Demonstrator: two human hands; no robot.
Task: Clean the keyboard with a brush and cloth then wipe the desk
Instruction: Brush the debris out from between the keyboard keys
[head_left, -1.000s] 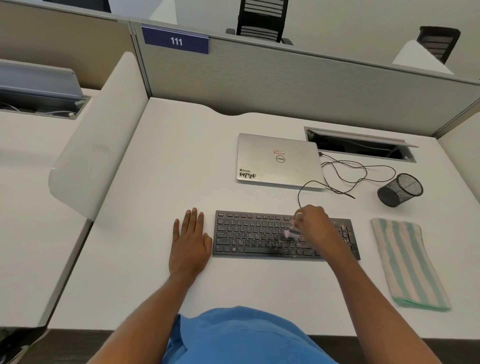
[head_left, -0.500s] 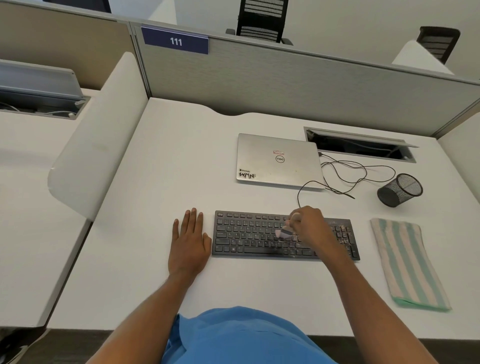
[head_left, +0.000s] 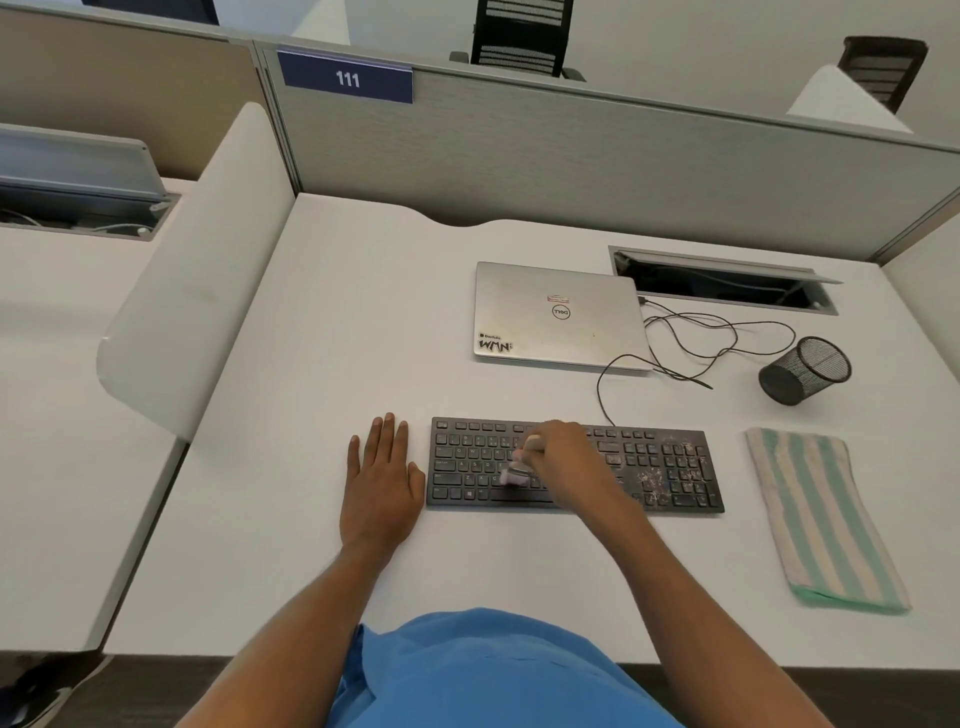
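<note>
Head view, nearest edge first. A blue shirt (head_left: 483, 670) fills the bottom of the frame, and both bare forearms reach forward from it over the white desk (head_left: 337, 322). The left hand (head_left: 382, 483) lies palm down on the desk with fingers straight and close together, thumb out to the side just beside the keyboard's left end; whether the thumb touches it cannot be told. The right hand (head_left: 566, 462) is over the middle of the black keyboard (head_left: 665, 467), wrist raised, fingers curled round a small brush (head_left: 519, 470) (blurred; pale handle, pinkish bristles) whose bristle end meets the keys left of the hand. Pale specks (head_left: 652, 480) are scattered over the keyboard's right part, near the number pad. The keyboard lies flat, parallel to the desk's front edge. A folded cloth (head_left: 821, 519) with green and cream stripes lies on the desk to the right of the keyboard, apart from it and untouched. Farther back, a closed silver laptop (head_left: 556, 317) lies flat, and a thin black cable (head_left: 691, 332) loops loosely on the desk to its right. A black mesh cup (head_left: 805, 369) lies on its side near the cable. Behind these, an open hatch (head_left: 722, 280) is set into the desk. A grey partition (head_left: 623, 161) closes the far side and bears a blue label (head_left: 347, 79) reading 111. A black chair (head_left: 519, 36) shows beyond it.
</note>
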